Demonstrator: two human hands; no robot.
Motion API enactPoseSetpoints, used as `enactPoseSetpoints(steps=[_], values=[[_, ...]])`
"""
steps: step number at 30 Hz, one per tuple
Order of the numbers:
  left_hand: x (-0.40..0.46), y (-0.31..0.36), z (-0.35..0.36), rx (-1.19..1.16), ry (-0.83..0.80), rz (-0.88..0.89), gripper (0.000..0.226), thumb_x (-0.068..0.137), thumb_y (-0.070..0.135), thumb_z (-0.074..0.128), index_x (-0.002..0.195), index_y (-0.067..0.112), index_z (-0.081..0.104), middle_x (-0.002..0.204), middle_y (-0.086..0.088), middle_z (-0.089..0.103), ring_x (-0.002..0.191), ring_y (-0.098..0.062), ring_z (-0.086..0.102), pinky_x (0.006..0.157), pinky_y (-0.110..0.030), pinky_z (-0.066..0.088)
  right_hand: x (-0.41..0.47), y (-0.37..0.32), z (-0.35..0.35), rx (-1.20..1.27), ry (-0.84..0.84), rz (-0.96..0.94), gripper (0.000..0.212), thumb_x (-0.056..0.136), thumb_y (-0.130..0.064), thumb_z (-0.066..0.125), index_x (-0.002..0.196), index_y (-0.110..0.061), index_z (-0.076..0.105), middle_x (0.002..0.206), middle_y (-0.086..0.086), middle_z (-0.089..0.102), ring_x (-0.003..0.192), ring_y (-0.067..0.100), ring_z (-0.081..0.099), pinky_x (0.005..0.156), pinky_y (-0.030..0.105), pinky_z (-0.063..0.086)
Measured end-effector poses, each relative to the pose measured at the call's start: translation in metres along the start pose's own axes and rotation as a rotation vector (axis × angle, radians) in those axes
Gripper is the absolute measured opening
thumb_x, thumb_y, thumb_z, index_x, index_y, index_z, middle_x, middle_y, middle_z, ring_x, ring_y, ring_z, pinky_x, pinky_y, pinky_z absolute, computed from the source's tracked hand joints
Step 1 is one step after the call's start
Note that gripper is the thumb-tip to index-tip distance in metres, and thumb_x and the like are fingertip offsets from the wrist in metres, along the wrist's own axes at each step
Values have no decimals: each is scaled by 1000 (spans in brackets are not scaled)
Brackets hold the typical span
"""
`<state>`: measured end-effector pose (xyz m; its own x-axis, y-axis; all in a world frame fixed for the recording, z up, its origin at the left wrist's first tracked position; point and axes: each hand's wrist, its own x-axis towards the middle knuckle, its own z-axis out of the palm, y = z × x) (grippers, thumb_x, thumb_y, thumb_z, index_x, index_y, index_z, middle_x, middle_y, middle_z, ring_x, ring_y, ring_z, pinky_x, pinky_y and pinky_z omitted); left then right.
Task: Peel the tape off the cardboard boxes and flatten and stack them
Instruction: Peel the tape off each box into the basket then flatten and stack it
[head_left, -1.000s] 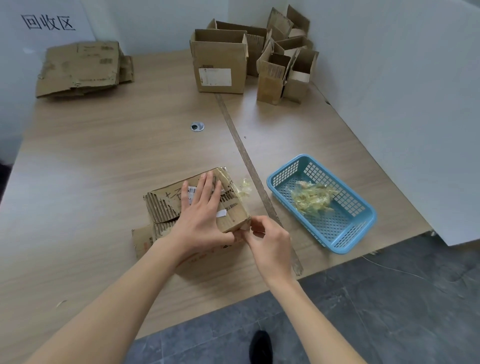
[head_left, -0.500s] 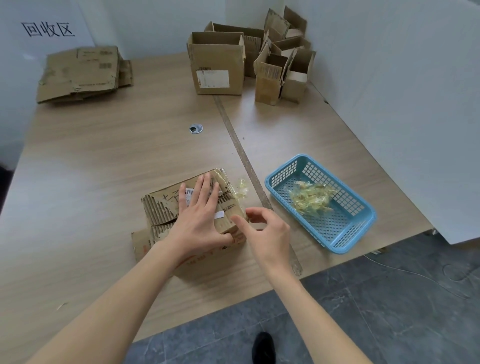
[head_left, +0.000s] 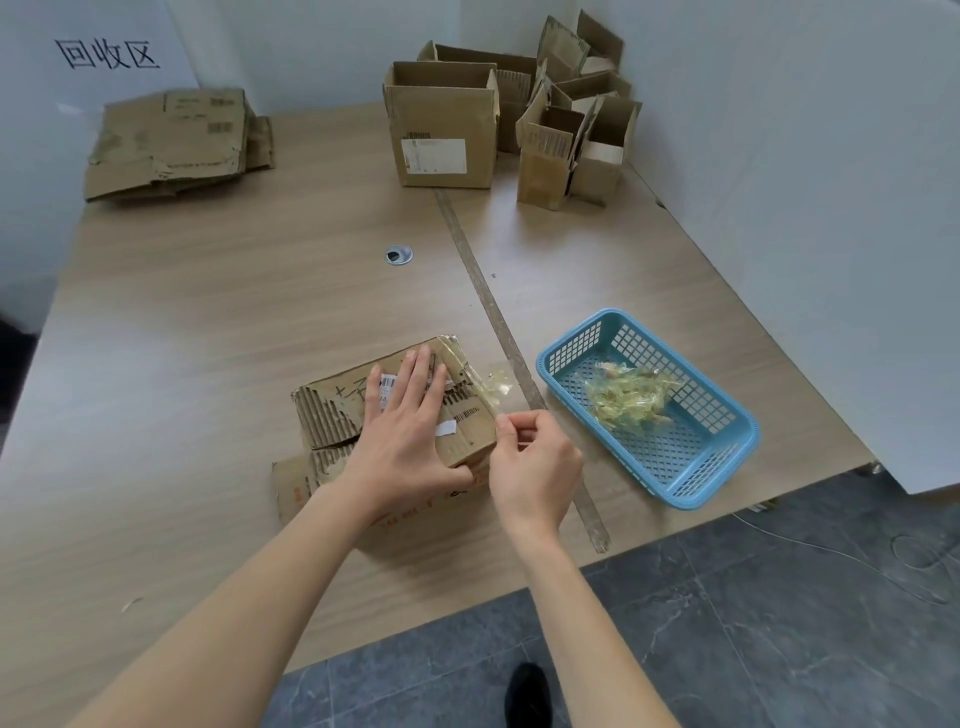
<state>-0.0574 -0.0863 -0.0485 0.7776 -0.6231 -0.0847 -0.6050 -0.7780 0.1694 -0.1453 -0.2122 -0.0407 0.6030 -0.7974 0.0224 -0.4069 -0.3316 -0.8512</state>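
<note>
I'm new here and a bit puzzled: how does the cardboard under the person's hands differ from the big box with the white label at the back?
The cardboard under the hands lies squashed flat and torn; the labelled box stands upright and open-topped. The flat one has clear tape peeling off its edge, with the left hand pressing it and the right hand pinching the tape; nobody touches the labelled box. Both are brown corrugated cardboard bearing labels.

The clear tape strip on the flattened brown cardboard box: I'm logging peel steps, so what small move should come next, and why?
Probably keep pulling the clear tape strip away from the flattened brown cardboard box toward the right. The right hand pinches its near end, the far part looks still stuck near the box's corner, and the left hand presses the box flat. The blue plastic basket, already holding peeled tape, sits just right.
</note>
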Motion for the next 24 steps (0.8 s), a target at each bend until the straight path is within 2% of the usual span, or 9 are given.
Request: enactPoseSetpoints(steps=[2,4,6,8,11,16,19,21,24], values=[[-2,0,0,-17,-1,28,128,64,78,42,163,12,-5,167,-5,-25,151,-14,-30,123,-50,-17,17,7,-1,51,-59,148,14,90,-26,75,78,-26,67,71,-15,67,70,4,65,77,37,58],[-3,-1,1,-39,4,32,126,65,77,40,162,11,-6,167,-3,-25,152,-13,-29,124,-48,-16,37,13,-7,226,-244,261,10,92,-21,75,84,-17,70,80,2,75,77,16,73,77,41,62],[-2,-2,0,-42,3,12,127,65,78,40,162,11,-6,167,-4,-25,152,-13,-29,124,-48,-16,50,13,-16,360,-431,245,8,93,-15,74,86,-13,71,82,9,77,81,25,76,72,40,64],[0,-2,1,-31,1,5,127,64,78,38,163,11,-6,168,-5,-25,152,-15,-29,123,-48,-17,55,14,-23,276,-506,109,8,91,-18,75,83,-18,73,79,1,77,79,19,75,72,39,64],[0,-1,0,-32,19,7,124,64,79,38,164,16,-1,168,-6,-22,154,-18,-25,123,-49,-17,51,15,-27,80,-435,-72,8,88,-28,78,81,-25,76,76,-9,75,75,9,72,75,38,62],[-1,-3,0,-62,66,11,113,66,79,42,163,30,12,170,-7,-6,157,-22,-13,124,-52,-12,36,15,-27,306,-447,-4,9,92,-19,75,93,-28,77,84,-3,77,76,16,76,73,35,64],[-1,-1,1,-32,92,11,110,69,84,39,162,32,16,170,-7,1,157,-24,-6,125,-54,-7,32,27,-34,269,-557,-43,30,84,-25,83,109,-38,73,98,-6,74,87,11,74,78,25,60],[-1,0,1,-21,111,11,108,69,87,38,162,33,19,169,-8,7,157,-26,1,125,-56,-2,28,32,-35,216,-570,-85,44,81,-17,85,113,-42,70,92,-7,73,86,9,72,81,26,60],[0,0,-1,13,136,13,107,71,86,38,161,31,24,166,-10,18,155,-29,11,123,-58,6,31,33,-37,102,-495,-248,46,86,-2,75,115,-38,73,82,-11,72,82,7,71,81,27,59]])
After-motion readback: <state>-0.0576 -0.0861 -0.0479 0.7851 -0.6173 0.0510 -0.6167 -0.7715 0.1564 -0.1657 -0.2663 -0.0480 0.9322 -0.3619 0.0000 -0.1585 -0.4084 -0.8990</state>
